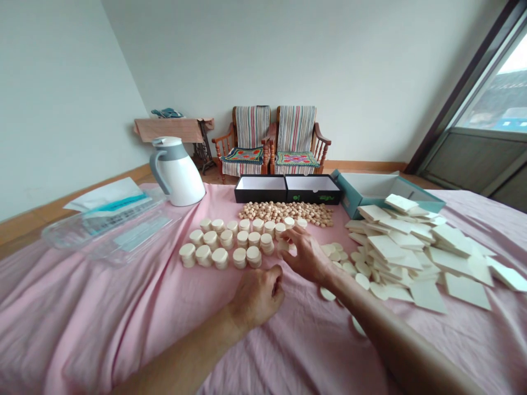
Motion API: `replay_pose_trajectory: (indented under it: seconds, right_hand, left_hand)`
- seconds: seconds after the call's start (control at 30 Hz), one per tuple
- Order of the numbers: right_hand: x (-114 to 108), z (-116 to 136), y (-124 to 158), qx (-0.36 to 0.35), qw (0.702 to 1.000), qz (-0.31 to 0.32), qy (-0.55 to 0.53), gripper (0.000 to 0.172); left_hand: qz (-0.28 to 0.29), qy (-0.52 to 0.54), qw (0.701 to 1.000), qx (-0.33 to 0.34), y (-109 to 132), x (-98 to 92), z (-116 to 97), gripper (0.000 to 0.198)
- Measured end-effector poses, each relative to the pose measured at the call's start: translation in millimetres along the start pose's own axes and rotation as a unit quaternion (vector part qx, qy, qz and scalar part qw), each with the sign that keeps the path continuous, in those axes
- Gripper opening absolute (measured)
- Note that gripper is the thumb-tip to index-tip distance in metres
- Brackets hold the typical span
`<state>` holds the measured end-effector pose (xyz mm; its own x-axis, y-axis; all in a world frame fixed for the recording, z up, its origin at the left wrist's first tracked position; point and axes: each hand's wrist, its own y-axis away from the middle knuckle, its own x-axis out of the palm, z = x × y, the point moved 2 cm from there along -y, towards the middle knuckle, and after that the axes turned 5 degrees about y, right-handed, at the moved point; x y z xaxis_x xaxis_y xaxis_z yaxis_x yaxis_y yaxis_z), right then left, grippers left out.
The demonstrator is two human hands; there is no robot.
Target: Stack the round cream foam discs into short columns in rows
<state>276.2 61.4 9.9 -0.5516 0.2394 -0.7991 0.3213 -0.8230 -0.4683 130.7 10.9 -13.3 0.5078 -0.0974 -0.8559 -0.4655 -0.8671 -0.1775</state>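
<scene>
Round pale wooden discs stand in short stacks (pixel 220 257) set out in three rows on the pink cloth. My right hand (pixel 304 255) reaches in at the right end of the middle row, its fingers curved round a stack of wooden discs that they partly cover. Just in front of the rows, my left hand (pixel 257 296) rests on the cloth with its fingers curled in; nothing shows in it. Loose discs (pixel 349 267) lie scattered to the right of my right hand, some partly behind the forearm.
Square wooden pieces (pixel 387 247) form a heap at the right, against a teal box (pixel 354 200). Small wooden beads (pixel 284 211) lie before two black boxes (pixel 259 196). At left stand a white jug (pixel 185 181) and clear plastic packaging (pixel 107 225). Two chairs (pixel 296 131) are beyond.
</scene>
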Motion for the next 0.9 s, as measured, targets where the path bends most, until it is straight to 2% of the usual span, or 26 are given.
replay_pose_trajectory:
  seconds: [0.13,0.23,0.3,0.4,0.77,0.9]
  right_hand:
    - [-8.0,-2.0,8.7,0.047,0.998,0.008,0.047,0.015]
    - [-11.8,-4.0,16.8,0.085,0.99,0.071,0.089,0.021]
    - [-10.9,-3.8,20.7,0.085,0.985,0.111,0.102,0.023]
    - [-6.3,-2.5,22.7,0.079,0.981,0.139,0.108,0.025]
    - [7.2,-4.1,20.9,0.066,0.985,0.13,0.095,0.024]
    - [1.1,-9.7,19.4,0.074,0.988,0.116,0.075,0.027]
  left_hand:
    - [0.007,-0.002,1.0,-0.012,0.3,-0.6,-0.3,0.01]
    - [0.01,-0.002,1.0,-0.012,0.4,-1.8,-1.1,0.01]
    - [0.005,-0.007,1.0,-0.005,0.5,-2.5,-1.5,0.011]
    - [-0.002,-0.017,1.0,0.0,0.6,-2.3,-1.4,0.009]
    - [0.0,-0.033,0.999,-0.006,0.5,0.0,-0.6,0.01]
    - [0.003,-0.032,0.999,-0.006,0.1,1.1,0.2,0.009]
